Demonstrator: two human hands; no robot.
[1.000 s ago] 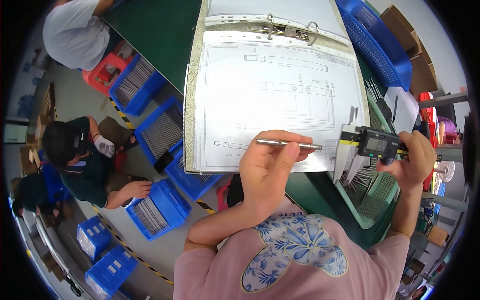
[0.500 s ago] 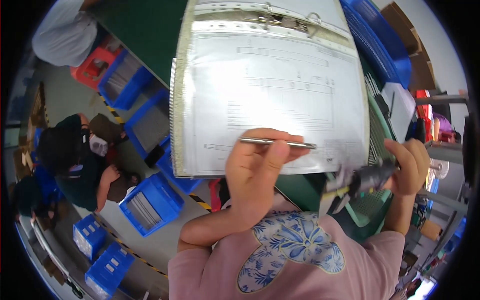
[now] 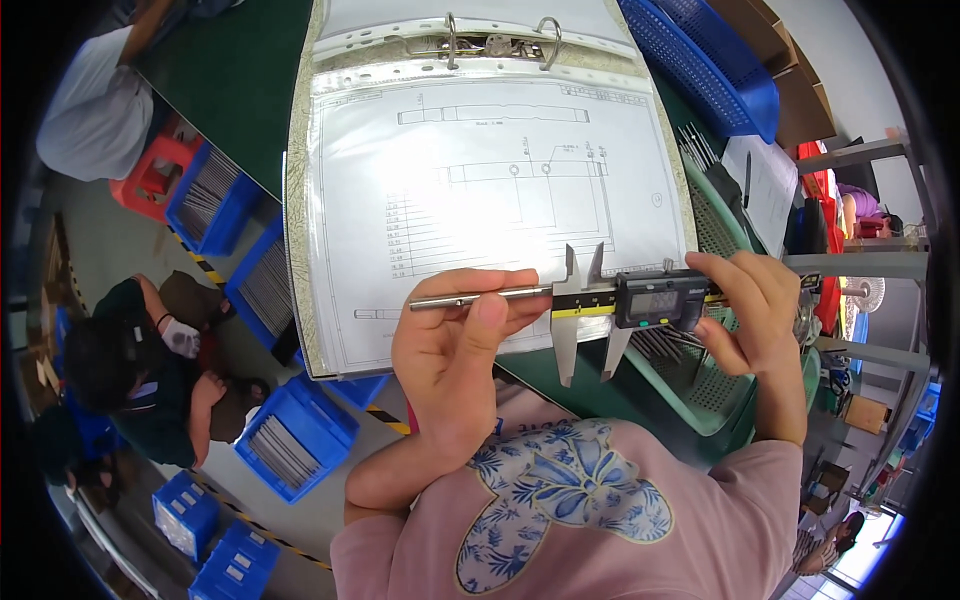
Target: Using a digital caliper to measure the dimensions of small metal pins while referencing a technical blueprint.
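My left hand pinches a thin metal rod between thumb and fingers, holding it level above the lower part of a ring binder's page. A digital caliper with a black body is gripped by my right hand, its jaws pointing left and parted. The rod's right end is close to the caliper's left jaw; whether they touch I cannot tell. Under both hands lies the open ring binder, showing a technical drawing in a glossy clear sleeve, partly washed out by glare.
Right of the binder stands a green basket with metal rods. A blue perforated basket sits at the far right, near cardboard boxes. Blue bins of rods stand on the left, where a co-worker sits.
The caliper has come up and left toward the rod's right end, and now lies level with its jaws apart. The view has shifted, so the binder appears further left.
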